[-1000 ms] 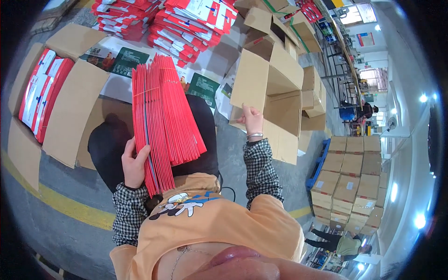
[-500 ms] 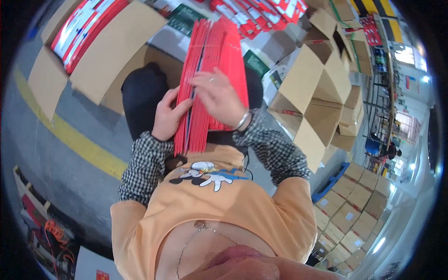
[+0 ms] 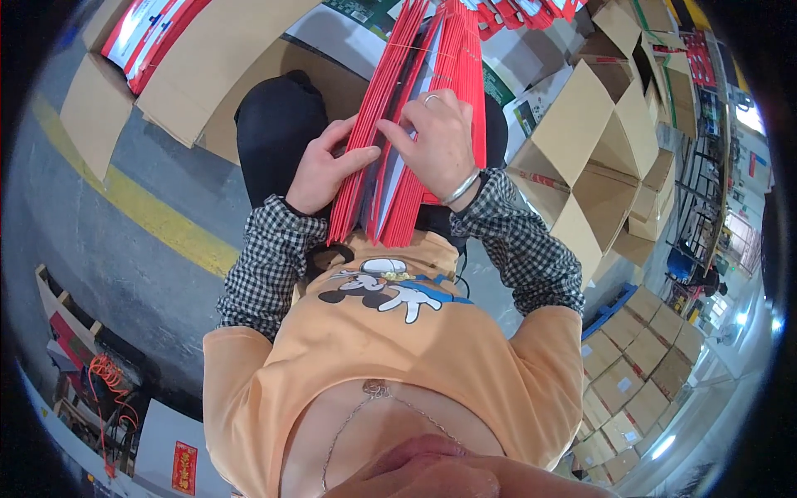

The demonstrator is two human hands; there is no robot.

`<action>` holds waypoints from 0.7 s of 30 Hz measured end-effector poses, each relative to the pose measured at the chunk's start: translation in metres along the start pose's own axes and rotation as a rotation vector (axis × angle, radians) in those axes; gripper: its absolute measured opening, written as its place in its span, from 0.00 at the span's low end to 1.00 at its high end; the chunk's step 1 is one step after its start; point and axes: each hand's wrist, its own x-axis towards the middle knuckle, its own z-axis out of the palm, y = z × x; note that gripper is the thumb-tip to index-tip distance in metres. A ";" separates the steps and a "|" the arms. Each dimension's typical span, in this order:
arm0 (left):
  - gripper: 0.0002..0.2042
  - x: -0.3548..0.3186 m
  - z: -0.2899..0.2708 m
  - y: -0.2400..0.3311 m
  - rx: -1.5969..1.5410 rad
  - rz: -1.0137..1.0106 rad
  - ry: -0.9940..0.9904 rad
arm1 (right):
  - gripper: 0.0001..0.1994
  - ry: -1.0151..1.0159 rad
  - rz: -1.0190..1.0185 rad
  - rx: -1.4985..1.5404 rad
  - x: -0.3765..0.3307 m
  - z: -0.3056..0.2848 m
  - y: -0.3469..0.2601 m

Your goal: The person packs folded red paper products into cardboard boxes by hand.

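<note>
The stack of red card sleeves [image 3: 432, 108] lay on the seated person's lap, its near end against the orange shirt [image 3: 390, 349] and its far end running out of view at the top of the frame. Its long axis ran near to far, leaning slightly to the right as it receded. The sleeves stood on edge, so that their thin red edges faced up toward the camera.

The left hand [image 3: 320, 170] bore on the left face of the stack at its near portion. The thumb and fingers were partly curled, with the fingertips pressed to the outer sleeves. This grip braced the stack and did not close around it.

The right hand [image 3: 436, 145] lay across the top edges, palm down, fingers spread toward the far side. Its index finger reached left into a gap in the stack, where pale inner faces showed between the red edges. This grip was unclenched and rested on the sleeves without enclosing any. A ring and a silver bangle [image 3: 461, 189] were worn on this hand.

The governing relation was that the gap ran parallel to the long axis and lay between the two hands, just left of the right hand's knuckles. The right hand was nearer to it from above; the left hand was beside it.

Flattened and erected cardboard cartons [image 3: 581, 158] stood to the right. A carton holding further red packs [image 3: 141, 33] lay at the far left. A yellow floor line [image 3: 158, 220] crossed the concrete on the left.
</note>
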 end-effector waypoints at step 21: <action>0.27 -0.002 -0.001 -0.003 0.053 0.022 -0.004 | 0.28 -0.191 -0.100 0.047 -0.013 -0.005 0.005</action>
